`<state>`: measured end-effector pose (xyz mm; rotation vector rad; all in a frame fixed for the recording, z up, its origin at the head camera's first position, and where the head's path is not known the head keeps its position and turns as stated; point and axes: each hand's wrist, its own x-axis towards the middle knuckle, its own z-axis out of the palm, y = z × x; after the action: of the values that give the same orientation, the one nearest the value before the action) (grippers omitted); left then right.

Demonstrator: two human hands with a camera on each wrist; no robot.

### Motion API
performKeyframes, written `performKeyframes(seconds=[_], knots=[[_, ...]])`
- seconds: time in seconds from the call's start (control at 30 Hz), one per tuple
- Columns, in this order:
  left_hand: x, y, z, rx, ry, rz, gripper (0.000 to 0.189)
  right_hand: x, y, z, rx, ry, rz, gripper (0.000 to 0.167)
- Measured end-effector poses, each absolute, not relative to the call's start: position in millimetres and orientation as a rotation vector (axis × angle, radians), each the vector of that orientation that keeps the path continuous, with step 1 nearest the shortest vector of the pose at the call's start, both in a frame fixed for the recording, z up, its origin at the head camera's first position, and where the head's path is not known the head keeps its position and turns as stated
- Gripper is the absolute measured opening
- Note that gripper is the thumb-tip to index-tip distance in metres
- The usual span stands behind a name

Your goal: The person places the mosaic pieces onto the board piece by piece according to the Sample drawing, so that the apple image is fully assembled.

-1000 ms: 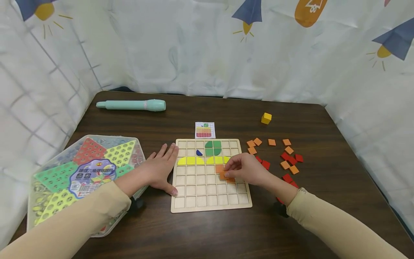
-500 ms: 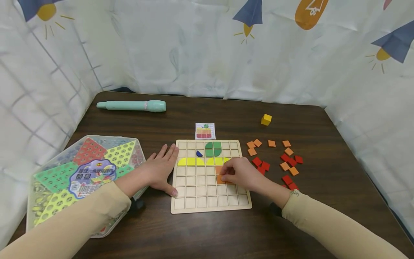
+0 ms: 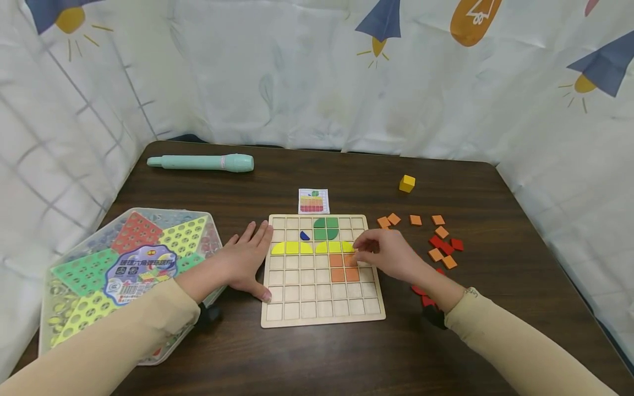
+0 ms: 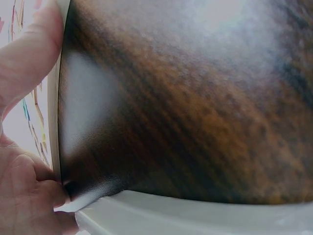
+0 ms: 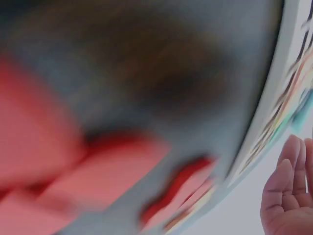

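My left hand [image 3: 242, 263] lies with spread fingers along the left edge of a wooden grid board [image 3: 284, 312]; in the left wrist view its thumb [image 4: 34, 51] rests at that edge. My right hand [image 3: 391, 254] hovers over the board's right side, fingers loosely bent, no tile showing between them. Under its fingertips is a block of several orange square tiles [image 3: 337, 274] set in the grid. Above them run yellow tiles [image 3: 293, 247], a green leaf shape of tiles [image 3: 326, 228] and one small blue piece [image 3: 304, 235].
Loose orange tiles [image 3: 415, 220] and red tiles [image 3: 457, 244] lie right of the board, some hidden by my right arm. Behind the board are a pattern card [image 3: 313, 201], a yellow cube [image 3: 407, 183] and a mint-green microphone [image 3: 198, 161]. A clear plastic box [image 3: 214, 234] stands left.
My right hand has set an orange tile into the grid beside the others, let go and moved slightly up and right. My left hand has kept its place.
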<state>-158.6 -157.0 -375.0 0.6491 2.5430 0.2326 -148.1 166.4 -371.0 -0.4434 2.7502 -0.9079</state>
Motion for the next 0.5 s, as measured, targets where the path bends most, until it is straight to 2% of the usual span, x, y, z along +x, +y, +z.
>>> performKeyframes(seconds=[0.27,0.5], knots=[[-159.0,-155.2,-374.5,0.652,2.542,0.233,0.144,-176.1,233.7,-371.6,-0.383,2.766,-0.941,0.042],[-160.7,-156.3,-376.9,0.643,2.545,0.221,0.145,-195.0,269.5,-370.8,-0.392,2.733,-0.803,0.061]])
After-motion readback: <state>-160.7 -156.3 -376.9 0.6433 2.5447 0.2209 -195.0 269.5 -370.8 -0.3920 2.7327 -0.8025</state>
